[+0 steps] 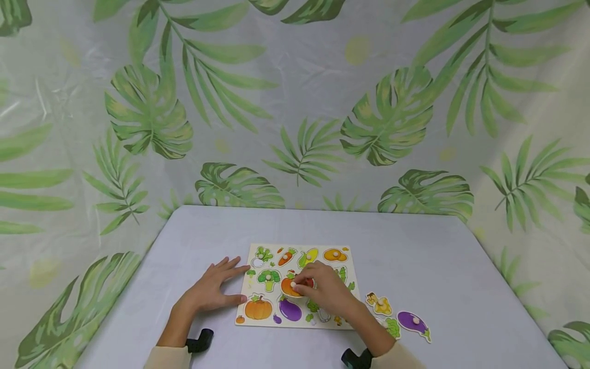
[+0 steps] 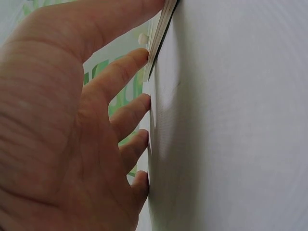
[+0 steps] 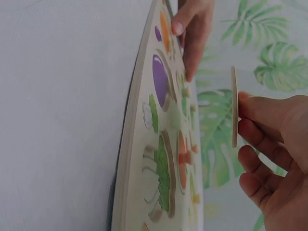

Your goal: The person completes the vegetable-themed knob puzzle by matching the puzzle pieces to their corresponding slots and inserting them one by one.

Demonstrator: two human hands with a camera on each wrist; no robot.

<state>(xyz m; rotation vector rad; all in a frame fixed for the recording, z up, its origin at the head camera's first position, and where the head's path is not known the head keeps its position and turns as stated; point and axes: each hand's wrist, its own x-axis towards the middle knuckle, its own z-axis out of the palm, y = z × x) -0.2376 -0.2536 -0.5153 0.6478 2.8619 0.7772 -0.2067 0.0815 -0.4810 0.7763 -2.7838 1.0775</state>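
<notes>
The right hand (image 1: pixel 324 289) pinches a round orange-red vegetable puzzle piece (image 1: pixel 287 288) by its small pale knob. Seen edge-on in the right wrist view, this thin wooden piece (image 3: pixel 234 107) is raised off the vegetable puzzle board (image 1: pixel 244 256). It hides part of the board's middle row in the head view. Fingers spread, the left hand (image 1: pixel 214 287) lies at the board's left side, its thumb and index finger touching the edge. In the left wrist view the other fingertips (image 2: pixel 142 137) of that hand rest on the white tablecloth (image 2: pixel 240 120).
Right of the board lie loose pieces: an eggplant (image 1: pixel 413 324), a yellow-orange piece (image 1: pixel 380 305) and a leafy green one (image 1: pixel 393 328), partly behind the right forearm. Knobbed broccoli (image 1: pixel 269 279) and carrot (image 1: pixel 287 257) pieces sit in the board. A leaf-patterned curtain (image 1: pixel 299 102) surrounds the table.
</notes>
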